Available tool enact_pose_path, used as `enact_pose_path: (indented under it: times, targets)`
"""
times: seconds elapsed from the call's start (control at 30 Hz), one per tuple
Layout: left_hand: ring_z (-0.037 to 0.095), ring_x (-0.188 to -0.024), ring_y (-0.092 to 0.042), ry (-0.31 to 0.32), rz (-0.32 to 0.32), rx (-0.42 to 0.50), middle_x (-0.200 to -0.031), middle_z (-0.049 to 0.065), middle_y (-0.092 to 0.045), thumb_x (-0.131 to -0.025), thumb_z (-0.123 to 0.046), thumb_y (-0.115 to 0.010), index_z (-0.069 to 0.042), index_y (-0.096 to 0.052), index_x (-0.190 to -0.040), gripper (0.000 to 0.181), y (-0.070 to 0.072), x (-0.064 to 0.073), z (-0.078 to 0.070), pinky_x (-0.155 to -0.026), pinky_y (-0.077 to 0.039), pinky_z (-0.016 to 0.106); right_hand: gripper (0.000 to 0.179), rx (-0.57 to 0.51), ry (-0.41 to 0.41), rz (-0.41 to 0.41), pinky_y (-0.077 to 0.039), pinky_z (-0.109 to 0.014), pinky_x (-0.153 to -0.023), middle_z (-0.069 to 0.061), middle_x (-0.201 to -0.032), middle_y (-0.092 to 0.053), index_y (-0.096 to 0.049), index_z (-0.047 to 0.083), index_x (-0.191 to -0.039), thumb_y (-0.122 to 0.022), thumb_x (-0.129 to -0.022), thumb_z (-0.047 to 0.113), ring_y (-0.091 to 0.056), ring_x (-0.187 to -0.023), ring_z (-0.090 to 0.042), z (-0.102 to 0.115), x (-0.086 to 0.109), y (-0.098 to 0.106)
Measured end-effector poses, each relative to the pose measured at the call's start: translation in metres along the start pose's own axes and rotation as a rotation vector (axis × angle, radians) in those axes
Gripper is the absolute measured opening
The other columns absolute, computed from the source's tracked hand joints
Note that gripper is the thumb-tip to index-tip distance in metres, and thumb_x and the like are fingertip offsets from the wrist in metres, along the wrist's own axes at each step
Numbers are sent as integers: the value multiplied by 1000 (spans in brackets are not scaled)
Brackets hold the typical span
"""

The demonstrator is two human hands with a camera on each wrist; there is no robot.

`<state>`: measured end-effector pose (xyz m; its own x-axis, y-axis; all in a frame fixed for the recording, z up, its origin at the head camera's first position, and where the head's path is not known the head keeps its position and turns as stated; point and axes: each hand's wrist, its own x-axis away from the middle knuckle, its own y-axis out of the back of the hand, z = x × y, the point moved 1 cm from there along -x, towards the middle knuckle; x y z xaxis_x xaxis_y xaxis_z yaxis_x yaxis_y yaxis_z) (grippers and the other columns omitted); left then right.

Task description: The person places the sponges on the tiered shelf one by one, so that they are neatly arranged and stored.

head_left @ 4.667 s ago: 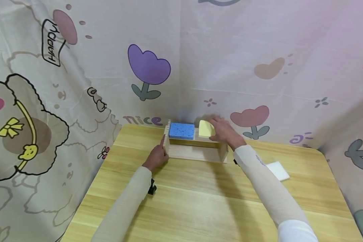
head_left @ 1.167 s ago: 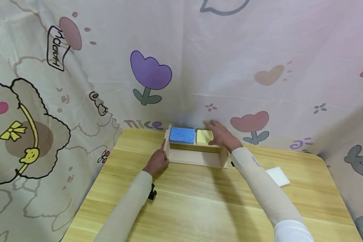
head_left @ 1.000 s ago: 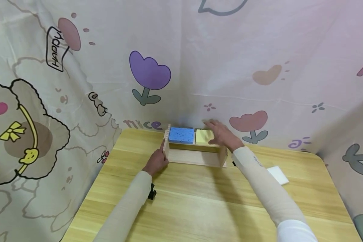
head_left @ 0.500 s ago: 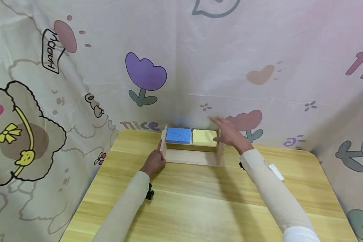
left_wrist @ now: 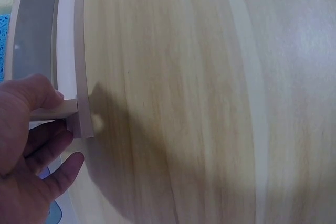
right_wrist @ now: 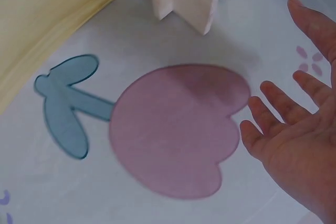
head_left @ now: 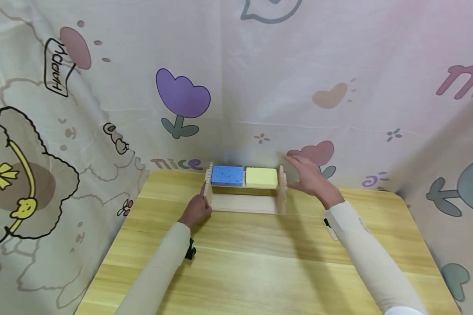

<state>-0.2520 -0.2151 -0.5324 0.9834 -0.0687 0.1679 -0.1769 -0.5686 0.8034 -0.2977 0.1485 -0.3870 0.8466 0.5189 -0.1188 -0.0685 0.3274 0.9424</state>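
Note:
A small two-tier wooden rack (head_left: 244, 204) stands at the table's far edge. On its upper shelf a speckled blue sponge (head_left: 227, 176) lies to the left of a pale yellow sponge (head_left: 261, 177). My left hand (head_left: 197, 211) pinches the rack's left side panel (left_wrist: 56, 110) between thumb and fingers, as the left wrist view shows. Just right of the right side panel (head_left: 281, 192), my right hand (head_left: 309, 177) is held with its fingers extended. The right wrist view shows the right palm (right_wrist: 302, 140) bare and apart from the panel.
A white flat piece (head_left: 332, 232) lies on the wooden table (head_left: 236, 262), mostly hidden by the right sleeve (head_left: 374, 258). A printed cloth (head_left: 252, 78) hangs close behind the rack and along the left side.
My right hand has moved right, off the yellow sponge and past the right side panel. The yellow sponge went from tilted to flat on the shelf. My left hand keeps its grip.

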Motion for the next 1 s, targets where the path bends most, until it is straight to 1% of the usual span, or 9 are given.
enact_pose_path:
  times: [0.07,0.13,0.23,0.37,0.53,0.63,0.8,0.87,1.0]
  targets:
    - [35,-107,-56,7,0,10,-122,28,-53,-82,-8,-59,-7,1,-153,93,0,0,0,-90,-49,48,84,-7,3,-16,-27,-60,-107,-20,-147,-37,-37,3,-144,-80,-73,15,-31,-135,-42,-6,8,2]
    - [36,-107,-56,-6,-5,2,-122,29,-54,-81,-7,-58,-5,0,-153,92,-1,0,1,-88,-50,48,84,-26,-3,-27,-27,-61,-105,-18,-147,-38,-38,4,-144,-80,-72,15,-31,-135,-41,-11,16,4]
    - [36,-104,-57,-15,-7,5,-120,30,-54,-81,-7,-57,-1,-3,-152,89,-1,-1,2,-86,-50,48,83,-42,-37,-22,-27,-63,-104,-17,-147,-37,-38,6,-144,-80,-73,15,-31,-135,-41,-20,28,5]
    - [33,-102,-56,-15,-1,7,-119,30,-55,-81,-7,-59,1,-6,-151,88,-1,-1,2,-86,-50,48,82,-25,-98,11,-26,-64,-104,-19,-148,-35,-35,5,-145,-78,-76,20,-30,-135,-43,-31,43,7]
    - [29,-92,-56,-45,-2,-50,-113,29,-57,-81,-9,-60,5,-8,-150,87,0,-2,3,-77,-51,42,85,-9,-144,37,-25,-65,-103,-22,-147,-35,-33,4,-146,-78,-75,21,-30,-133,-47,-46,62,10]
    - [28,-88,-54,-56,-5,-71,-110,28,-57,-81,-10,-60,6,-9,-149,86,-1,-3,3,-74,-50,41,86,-7,-167,48,-24,-65,-103,-24,-146,-34,-33,3,-146,-78,-75,20,-29,-132,-49,-53,73,11]
    - [30,-96,-56,-33,6,-47,-117,29,-55,-82,-10,-59,4,-8,-150,86,-1,-4,2,-82,-51,45,87,-10,-214,82,-22,-65,-105,-28,-146,-32,-31,2,-146,-77,-75,20,-26,-132,-50,-63,90,9]
    - [32,-100,-56,-19,11,-34,-120,30,-54,-82,-10,-59,3,-7,-150,86,-1,-3,2,-86,-50,47,87,-8,-217,88,-24,-65,-104,-29,-144,-33,-31,1,-146,-78,-74,21,-28,-131,-50,-67,96,8]
    - [32,-101,-56,-18,9,-32,-121,30,-54,-82,-9,-60,3,-8,-150,86,0,-3,1,-87,-50,48,88,5,-210,87,-28,-67,-100,-30,-141,-36,-34,-1,-143,-79,-71,22,-31,-127,-52,-74,107,4]
